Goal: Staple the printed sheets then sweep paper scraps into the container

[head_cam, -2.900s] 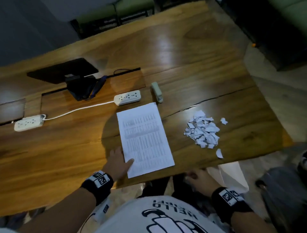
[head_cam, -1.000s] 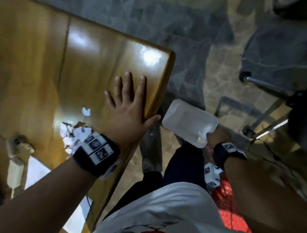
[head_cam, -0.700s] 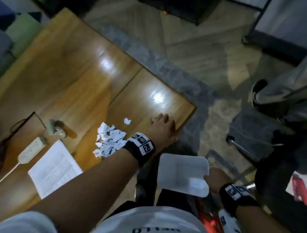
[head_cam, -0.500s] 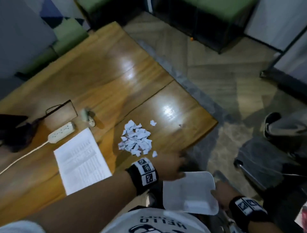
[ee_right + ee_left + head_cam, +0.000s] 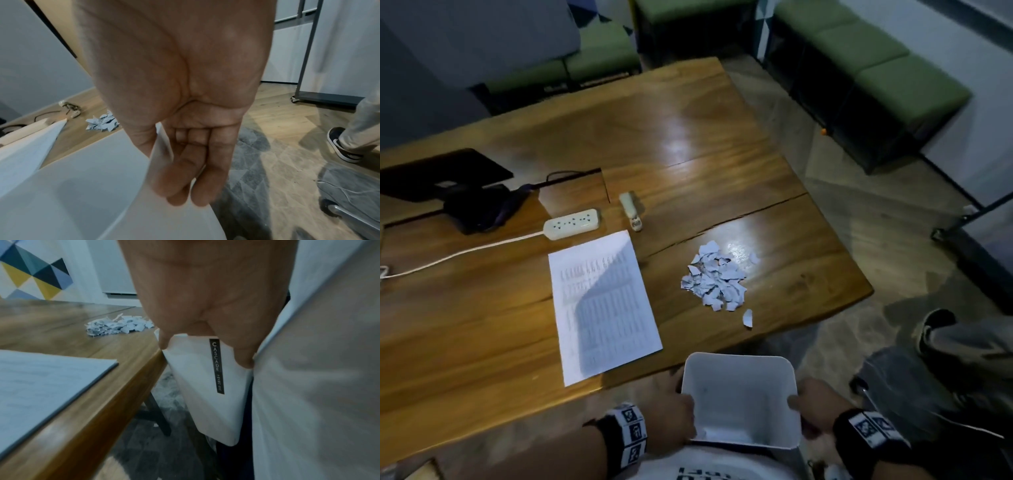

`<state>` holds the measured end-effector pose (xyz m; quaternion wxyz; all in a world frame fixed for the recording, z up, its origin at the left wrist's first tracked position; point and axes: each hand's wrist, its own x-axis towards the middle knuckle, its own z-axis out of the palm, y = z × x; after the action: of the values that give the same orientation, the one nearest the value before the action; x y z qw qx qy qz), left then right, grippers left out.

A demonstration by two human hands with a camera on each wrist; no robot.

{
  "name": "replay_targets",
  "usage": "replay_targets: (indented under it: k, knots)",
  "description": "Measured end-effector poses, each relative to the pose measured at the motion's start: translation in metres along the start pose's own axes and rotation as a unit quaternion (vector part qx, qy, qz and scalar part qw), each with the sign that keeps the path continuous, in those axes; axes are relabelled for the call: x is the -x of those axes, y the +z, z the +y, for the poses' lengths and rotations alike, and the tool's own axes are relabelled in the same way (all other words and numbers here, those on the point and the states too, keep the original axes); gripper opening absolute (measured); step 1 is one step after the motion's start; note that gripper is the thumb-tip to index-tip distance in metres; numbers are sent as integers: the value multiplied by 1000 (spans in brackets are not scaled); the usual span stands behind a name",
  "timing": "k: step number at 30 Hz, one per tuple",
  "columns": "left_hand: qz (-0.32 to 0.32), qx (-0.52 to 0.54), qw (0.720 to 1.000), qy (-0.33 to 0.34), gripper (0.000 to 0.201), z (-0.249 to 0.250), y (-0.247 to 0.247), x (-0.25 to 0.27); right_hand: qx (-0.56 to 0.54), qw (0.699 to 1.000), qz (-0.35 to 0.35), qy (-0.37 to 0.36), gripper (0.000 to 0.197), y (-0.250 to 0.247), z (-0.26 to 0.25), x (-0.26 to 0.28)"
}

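Note:
A white plastic container (image 5: 739,397) hangs just below the table's near edge, its open top facing up. My left hand (image 5: 671,411) grips its left rim, fingers (image 5: 242,353) curled over the wall (image 5: 205,386). On the right rim, my right hand (image 5: 811,406) pinches the wall (image 5: 102,178), thumb inside and fingers (image 5: 185,178) outside. A pile of white paper scraps (image 5: 714,279) lies on the wooden table (image 5: 482,308) beyond the container. The printed sheets (image 5: 602,305) lie flat to its left. A pale stapler (image 5: 630,210) rests past them.
A white power strip (image 5: 571,224) with its cable lies left of the stapler, a black device (image 5: 472,205) behind it. One stray scrap (image 5: 747,318) sits near the table edge. Another person's shoe (image 5: 341,146) and a chair base (image 5: 873,387) stand on the floor at right.
My left hand left the table top and took the container's left rim. The container rose from beside my legs to the table's near edge, now held in both hands. The head turned back to the table.

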<state>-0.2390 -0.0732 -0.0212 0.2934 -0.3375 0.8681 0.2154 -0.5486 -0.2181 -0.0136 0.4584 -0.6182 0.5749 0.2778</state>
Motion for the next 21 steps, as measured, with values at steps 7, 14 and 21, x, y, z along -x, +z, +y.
replay_targets:
  k: [7, 14, 21]
  knots:
    - [49, 73, 996, 4, 25, 17, 4, -25, 67, 997, 10, -41, 31, -17, -5, -15]
    - [18, 107, 992, -58, 19, 32, -5, -55, 175, 978, -77, -82, 27, -73, -3, -68]
    - [42, 141, 978, -151, 15, 62, -2, -88, 175, 970, -149, -79, 52, -115, -3, -99]
